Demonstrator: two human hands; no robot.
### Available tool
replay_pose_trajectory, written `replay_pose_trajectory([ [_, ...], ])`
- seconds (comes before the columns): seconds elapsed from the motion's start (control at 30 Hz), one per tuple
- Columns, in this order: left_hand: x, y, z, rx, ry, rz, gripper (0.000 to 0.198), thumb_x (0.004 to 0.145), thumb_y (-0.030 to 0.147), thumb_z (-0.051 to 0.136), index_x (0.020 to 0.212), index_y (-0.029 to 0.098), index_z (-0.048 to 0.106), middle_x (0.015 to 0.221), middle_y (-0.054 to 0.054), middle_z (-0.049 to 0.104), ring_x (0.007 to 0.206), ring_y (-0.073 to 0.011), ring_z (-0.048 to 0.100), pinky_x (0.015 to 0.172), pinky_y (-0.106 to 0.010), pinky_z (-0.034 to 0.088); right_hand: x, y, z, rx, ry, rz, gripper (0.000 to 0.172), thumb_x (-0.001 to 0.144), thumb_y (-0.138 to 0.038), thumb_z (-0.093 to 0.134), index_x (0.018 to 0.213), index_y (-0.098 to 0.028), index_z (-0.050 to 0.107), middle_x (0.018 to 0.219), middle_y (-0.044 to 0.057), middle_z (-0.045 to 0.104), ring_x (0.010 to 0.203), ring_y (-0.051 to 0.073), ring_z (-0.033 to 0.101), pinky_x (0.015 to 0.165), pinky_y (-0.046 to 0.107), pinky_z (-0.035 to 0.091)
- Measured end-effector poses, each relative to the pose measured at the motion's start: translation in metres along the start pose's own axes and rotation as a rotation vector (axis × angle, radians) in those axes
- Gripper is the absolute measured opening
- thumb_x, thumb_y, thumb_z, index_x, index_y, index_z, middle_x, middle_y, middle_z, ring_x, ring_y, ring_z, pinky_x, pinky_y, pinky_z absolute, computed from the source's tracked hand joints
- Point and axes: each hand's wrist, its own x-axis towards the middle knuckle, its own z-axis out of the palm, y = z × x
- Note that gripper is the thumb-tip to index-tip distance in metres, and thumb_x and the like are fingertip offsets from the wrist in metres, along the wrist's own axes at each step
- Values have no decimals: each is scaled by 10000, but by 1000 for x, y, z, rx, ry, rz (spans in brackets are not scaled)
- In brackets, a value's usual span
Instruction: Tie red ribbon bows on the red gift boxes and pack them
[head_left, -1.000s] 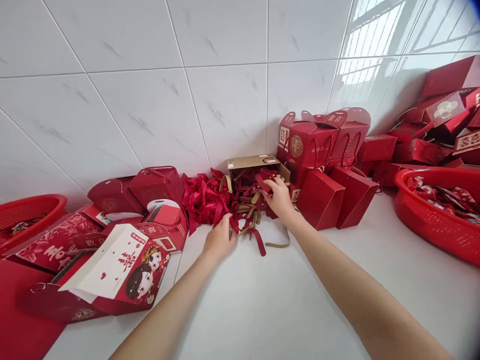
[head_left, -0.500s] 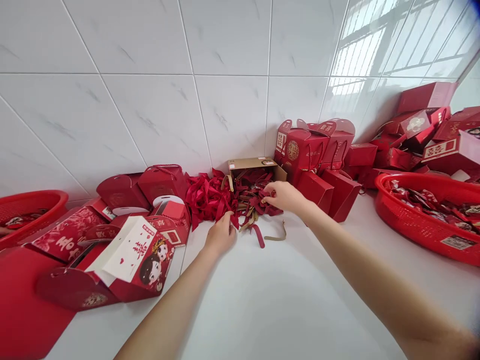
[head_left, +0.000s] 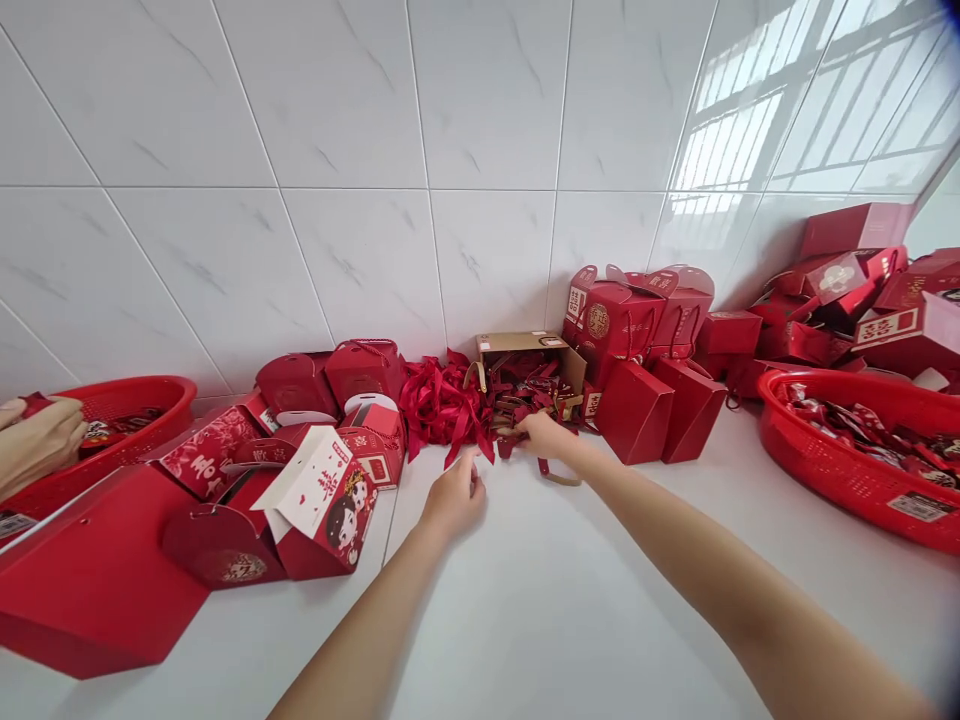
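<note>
Touching strap heap (head_left: pixel 531 383)'s near edge: right hand (head_left: pixel 549 440), nearer | heap to its far left, in cardboard box (head_left: pixel 525 343), strap axes mixed | left hand (head_left: pixel 454 497) curled near red ribbons (head_left: pixel 446 405) | both holds: can't tell

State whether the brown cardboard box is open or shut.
Open: the cardboard box shows dark red straps through its uncovered side, some spilling out.

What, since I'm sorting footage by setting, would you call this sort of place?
Probably an indoor packing area, perhaps for celebration favours: printed red boxes, a pile of ribbon and a filled basket share one white worktop.
</note>
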Motion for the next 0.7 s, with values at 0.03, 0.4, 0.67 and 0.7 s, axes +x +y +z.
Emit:
replay_pose_trajectory([
  [0.03, 1, -2, 1, -17, 3, 3, 391, 823, 144, 437, 1200, 245, 413, 851, 6, 624, 706, -169, 614, 616, -276, 427, 7, 3, -8, -10, -3, 6, 257, 937, -370, 538, 1070, -169, 625, 1085, 58, 645, 916, 173, 631, 815, 363, 536],
  [0.4, 9, -12, 6, -117, 20, 32, 429, 817, 145, 465, 1227, 249, 392, 874, 17, 626, 661, -141, 591, 584, -254, 426, 50, 36, -65, -155, 123, 143, 363, 921, -340, 565, 1241, -172, 535, 1280, 101, 541, 1103, 239, 565, 921, 469, 483],
  [0.67, -1, -1, 0, -57, 201, 96, 382, 798, 95, 441, 1171, 178, 438, 839, -17, 640, 638, -150, 604, 588, -263, 463, -28, -18, -11, -80, 34, -166, 249, 715, -134, 668, 934, -243, 714, 984, 20, 682, 882, 180, 629, 748, 237, 479],
  [0.7, -9, 7, -6, -24, 229, 132, 367, 791, 93, 452, 1146, 184, 470, 850, -25, 645, 683, -162, 616, 625, -275, 475, -38, -25, 0, -63, 57, -190, 329, 695, -97, 654, 984, -246, 707, 1021, 31, 676, 905, 197, 625, 751, 252, 481],
])
